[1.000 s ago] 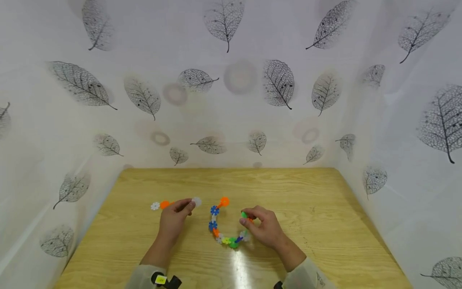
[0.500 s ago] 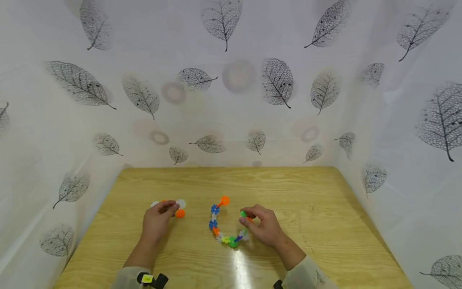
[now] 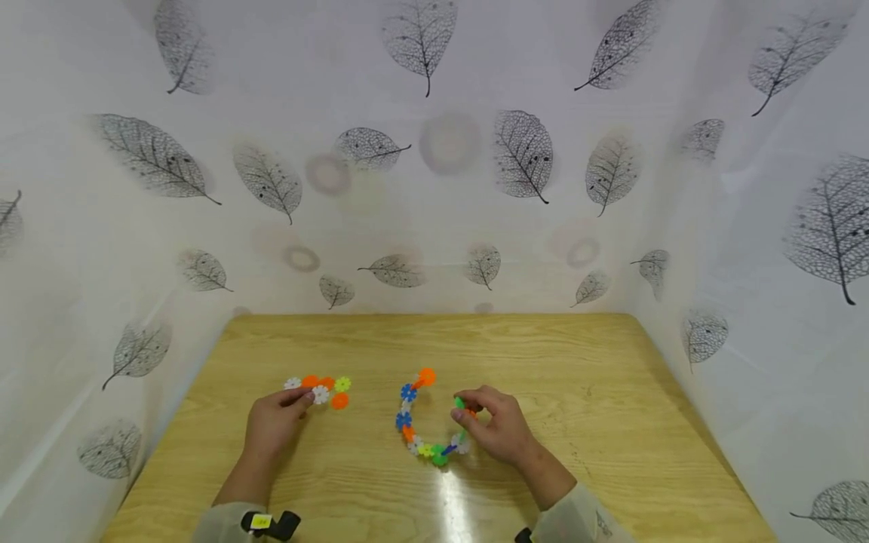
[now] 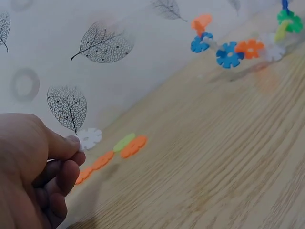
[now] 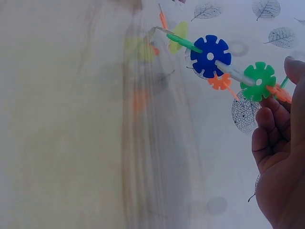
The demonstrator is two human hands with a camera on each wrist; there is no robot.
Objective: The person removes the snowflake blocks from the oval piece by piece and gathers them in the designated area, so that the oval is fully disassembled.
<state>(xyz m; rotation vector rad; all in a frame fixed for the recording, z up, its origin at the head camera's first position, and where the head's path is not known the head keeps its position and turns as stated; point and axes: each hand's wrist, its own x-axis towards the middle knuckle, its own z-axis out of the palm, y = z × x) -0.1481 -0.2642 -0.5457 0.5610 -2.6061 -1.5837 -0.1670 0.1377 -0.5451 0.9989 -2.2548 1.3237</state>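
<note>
My left hand (image 3: pixel 270 424) pinches a white snowflake disc (image 3: pixel 320 394) between thumb and forefinger, just in front of several loose discs. The left wrist view shows that white disc (image 4: pixel 90 139) held clear of the table at the fingertips. A curved chain of linked snowflake discs (image 3: pixel 403 420) in orange, blue, white, yellow and green hangs from my right hand (image 3: pixel 501 426). Thumb and fingers there pinch the chain near a green disc (image 3: pixel 459 403). Seen from the right wrist, a green disc (image 5: pixel 259 81) and a dark blue disc (image 5: pixel 210 56) stand out by the fingers.
Beyond the left hand lie a loose white disc (image 3: pixel 293 384), two orange discs (image 3: pixel 309 381) in a row, a yellow disc (image 3: pixel 342 385) and another orange disc (image 3: pixel 340 401). The wooden table (image 3: pixel 577 362) meets leaf-printed curtains (image 3: pixel 448 211) at the back and sides.
My left hand has moved left and a little toward me with the white disc, uncovering the loose discs. The right hand and the chain have stayed nearly still.
</note>
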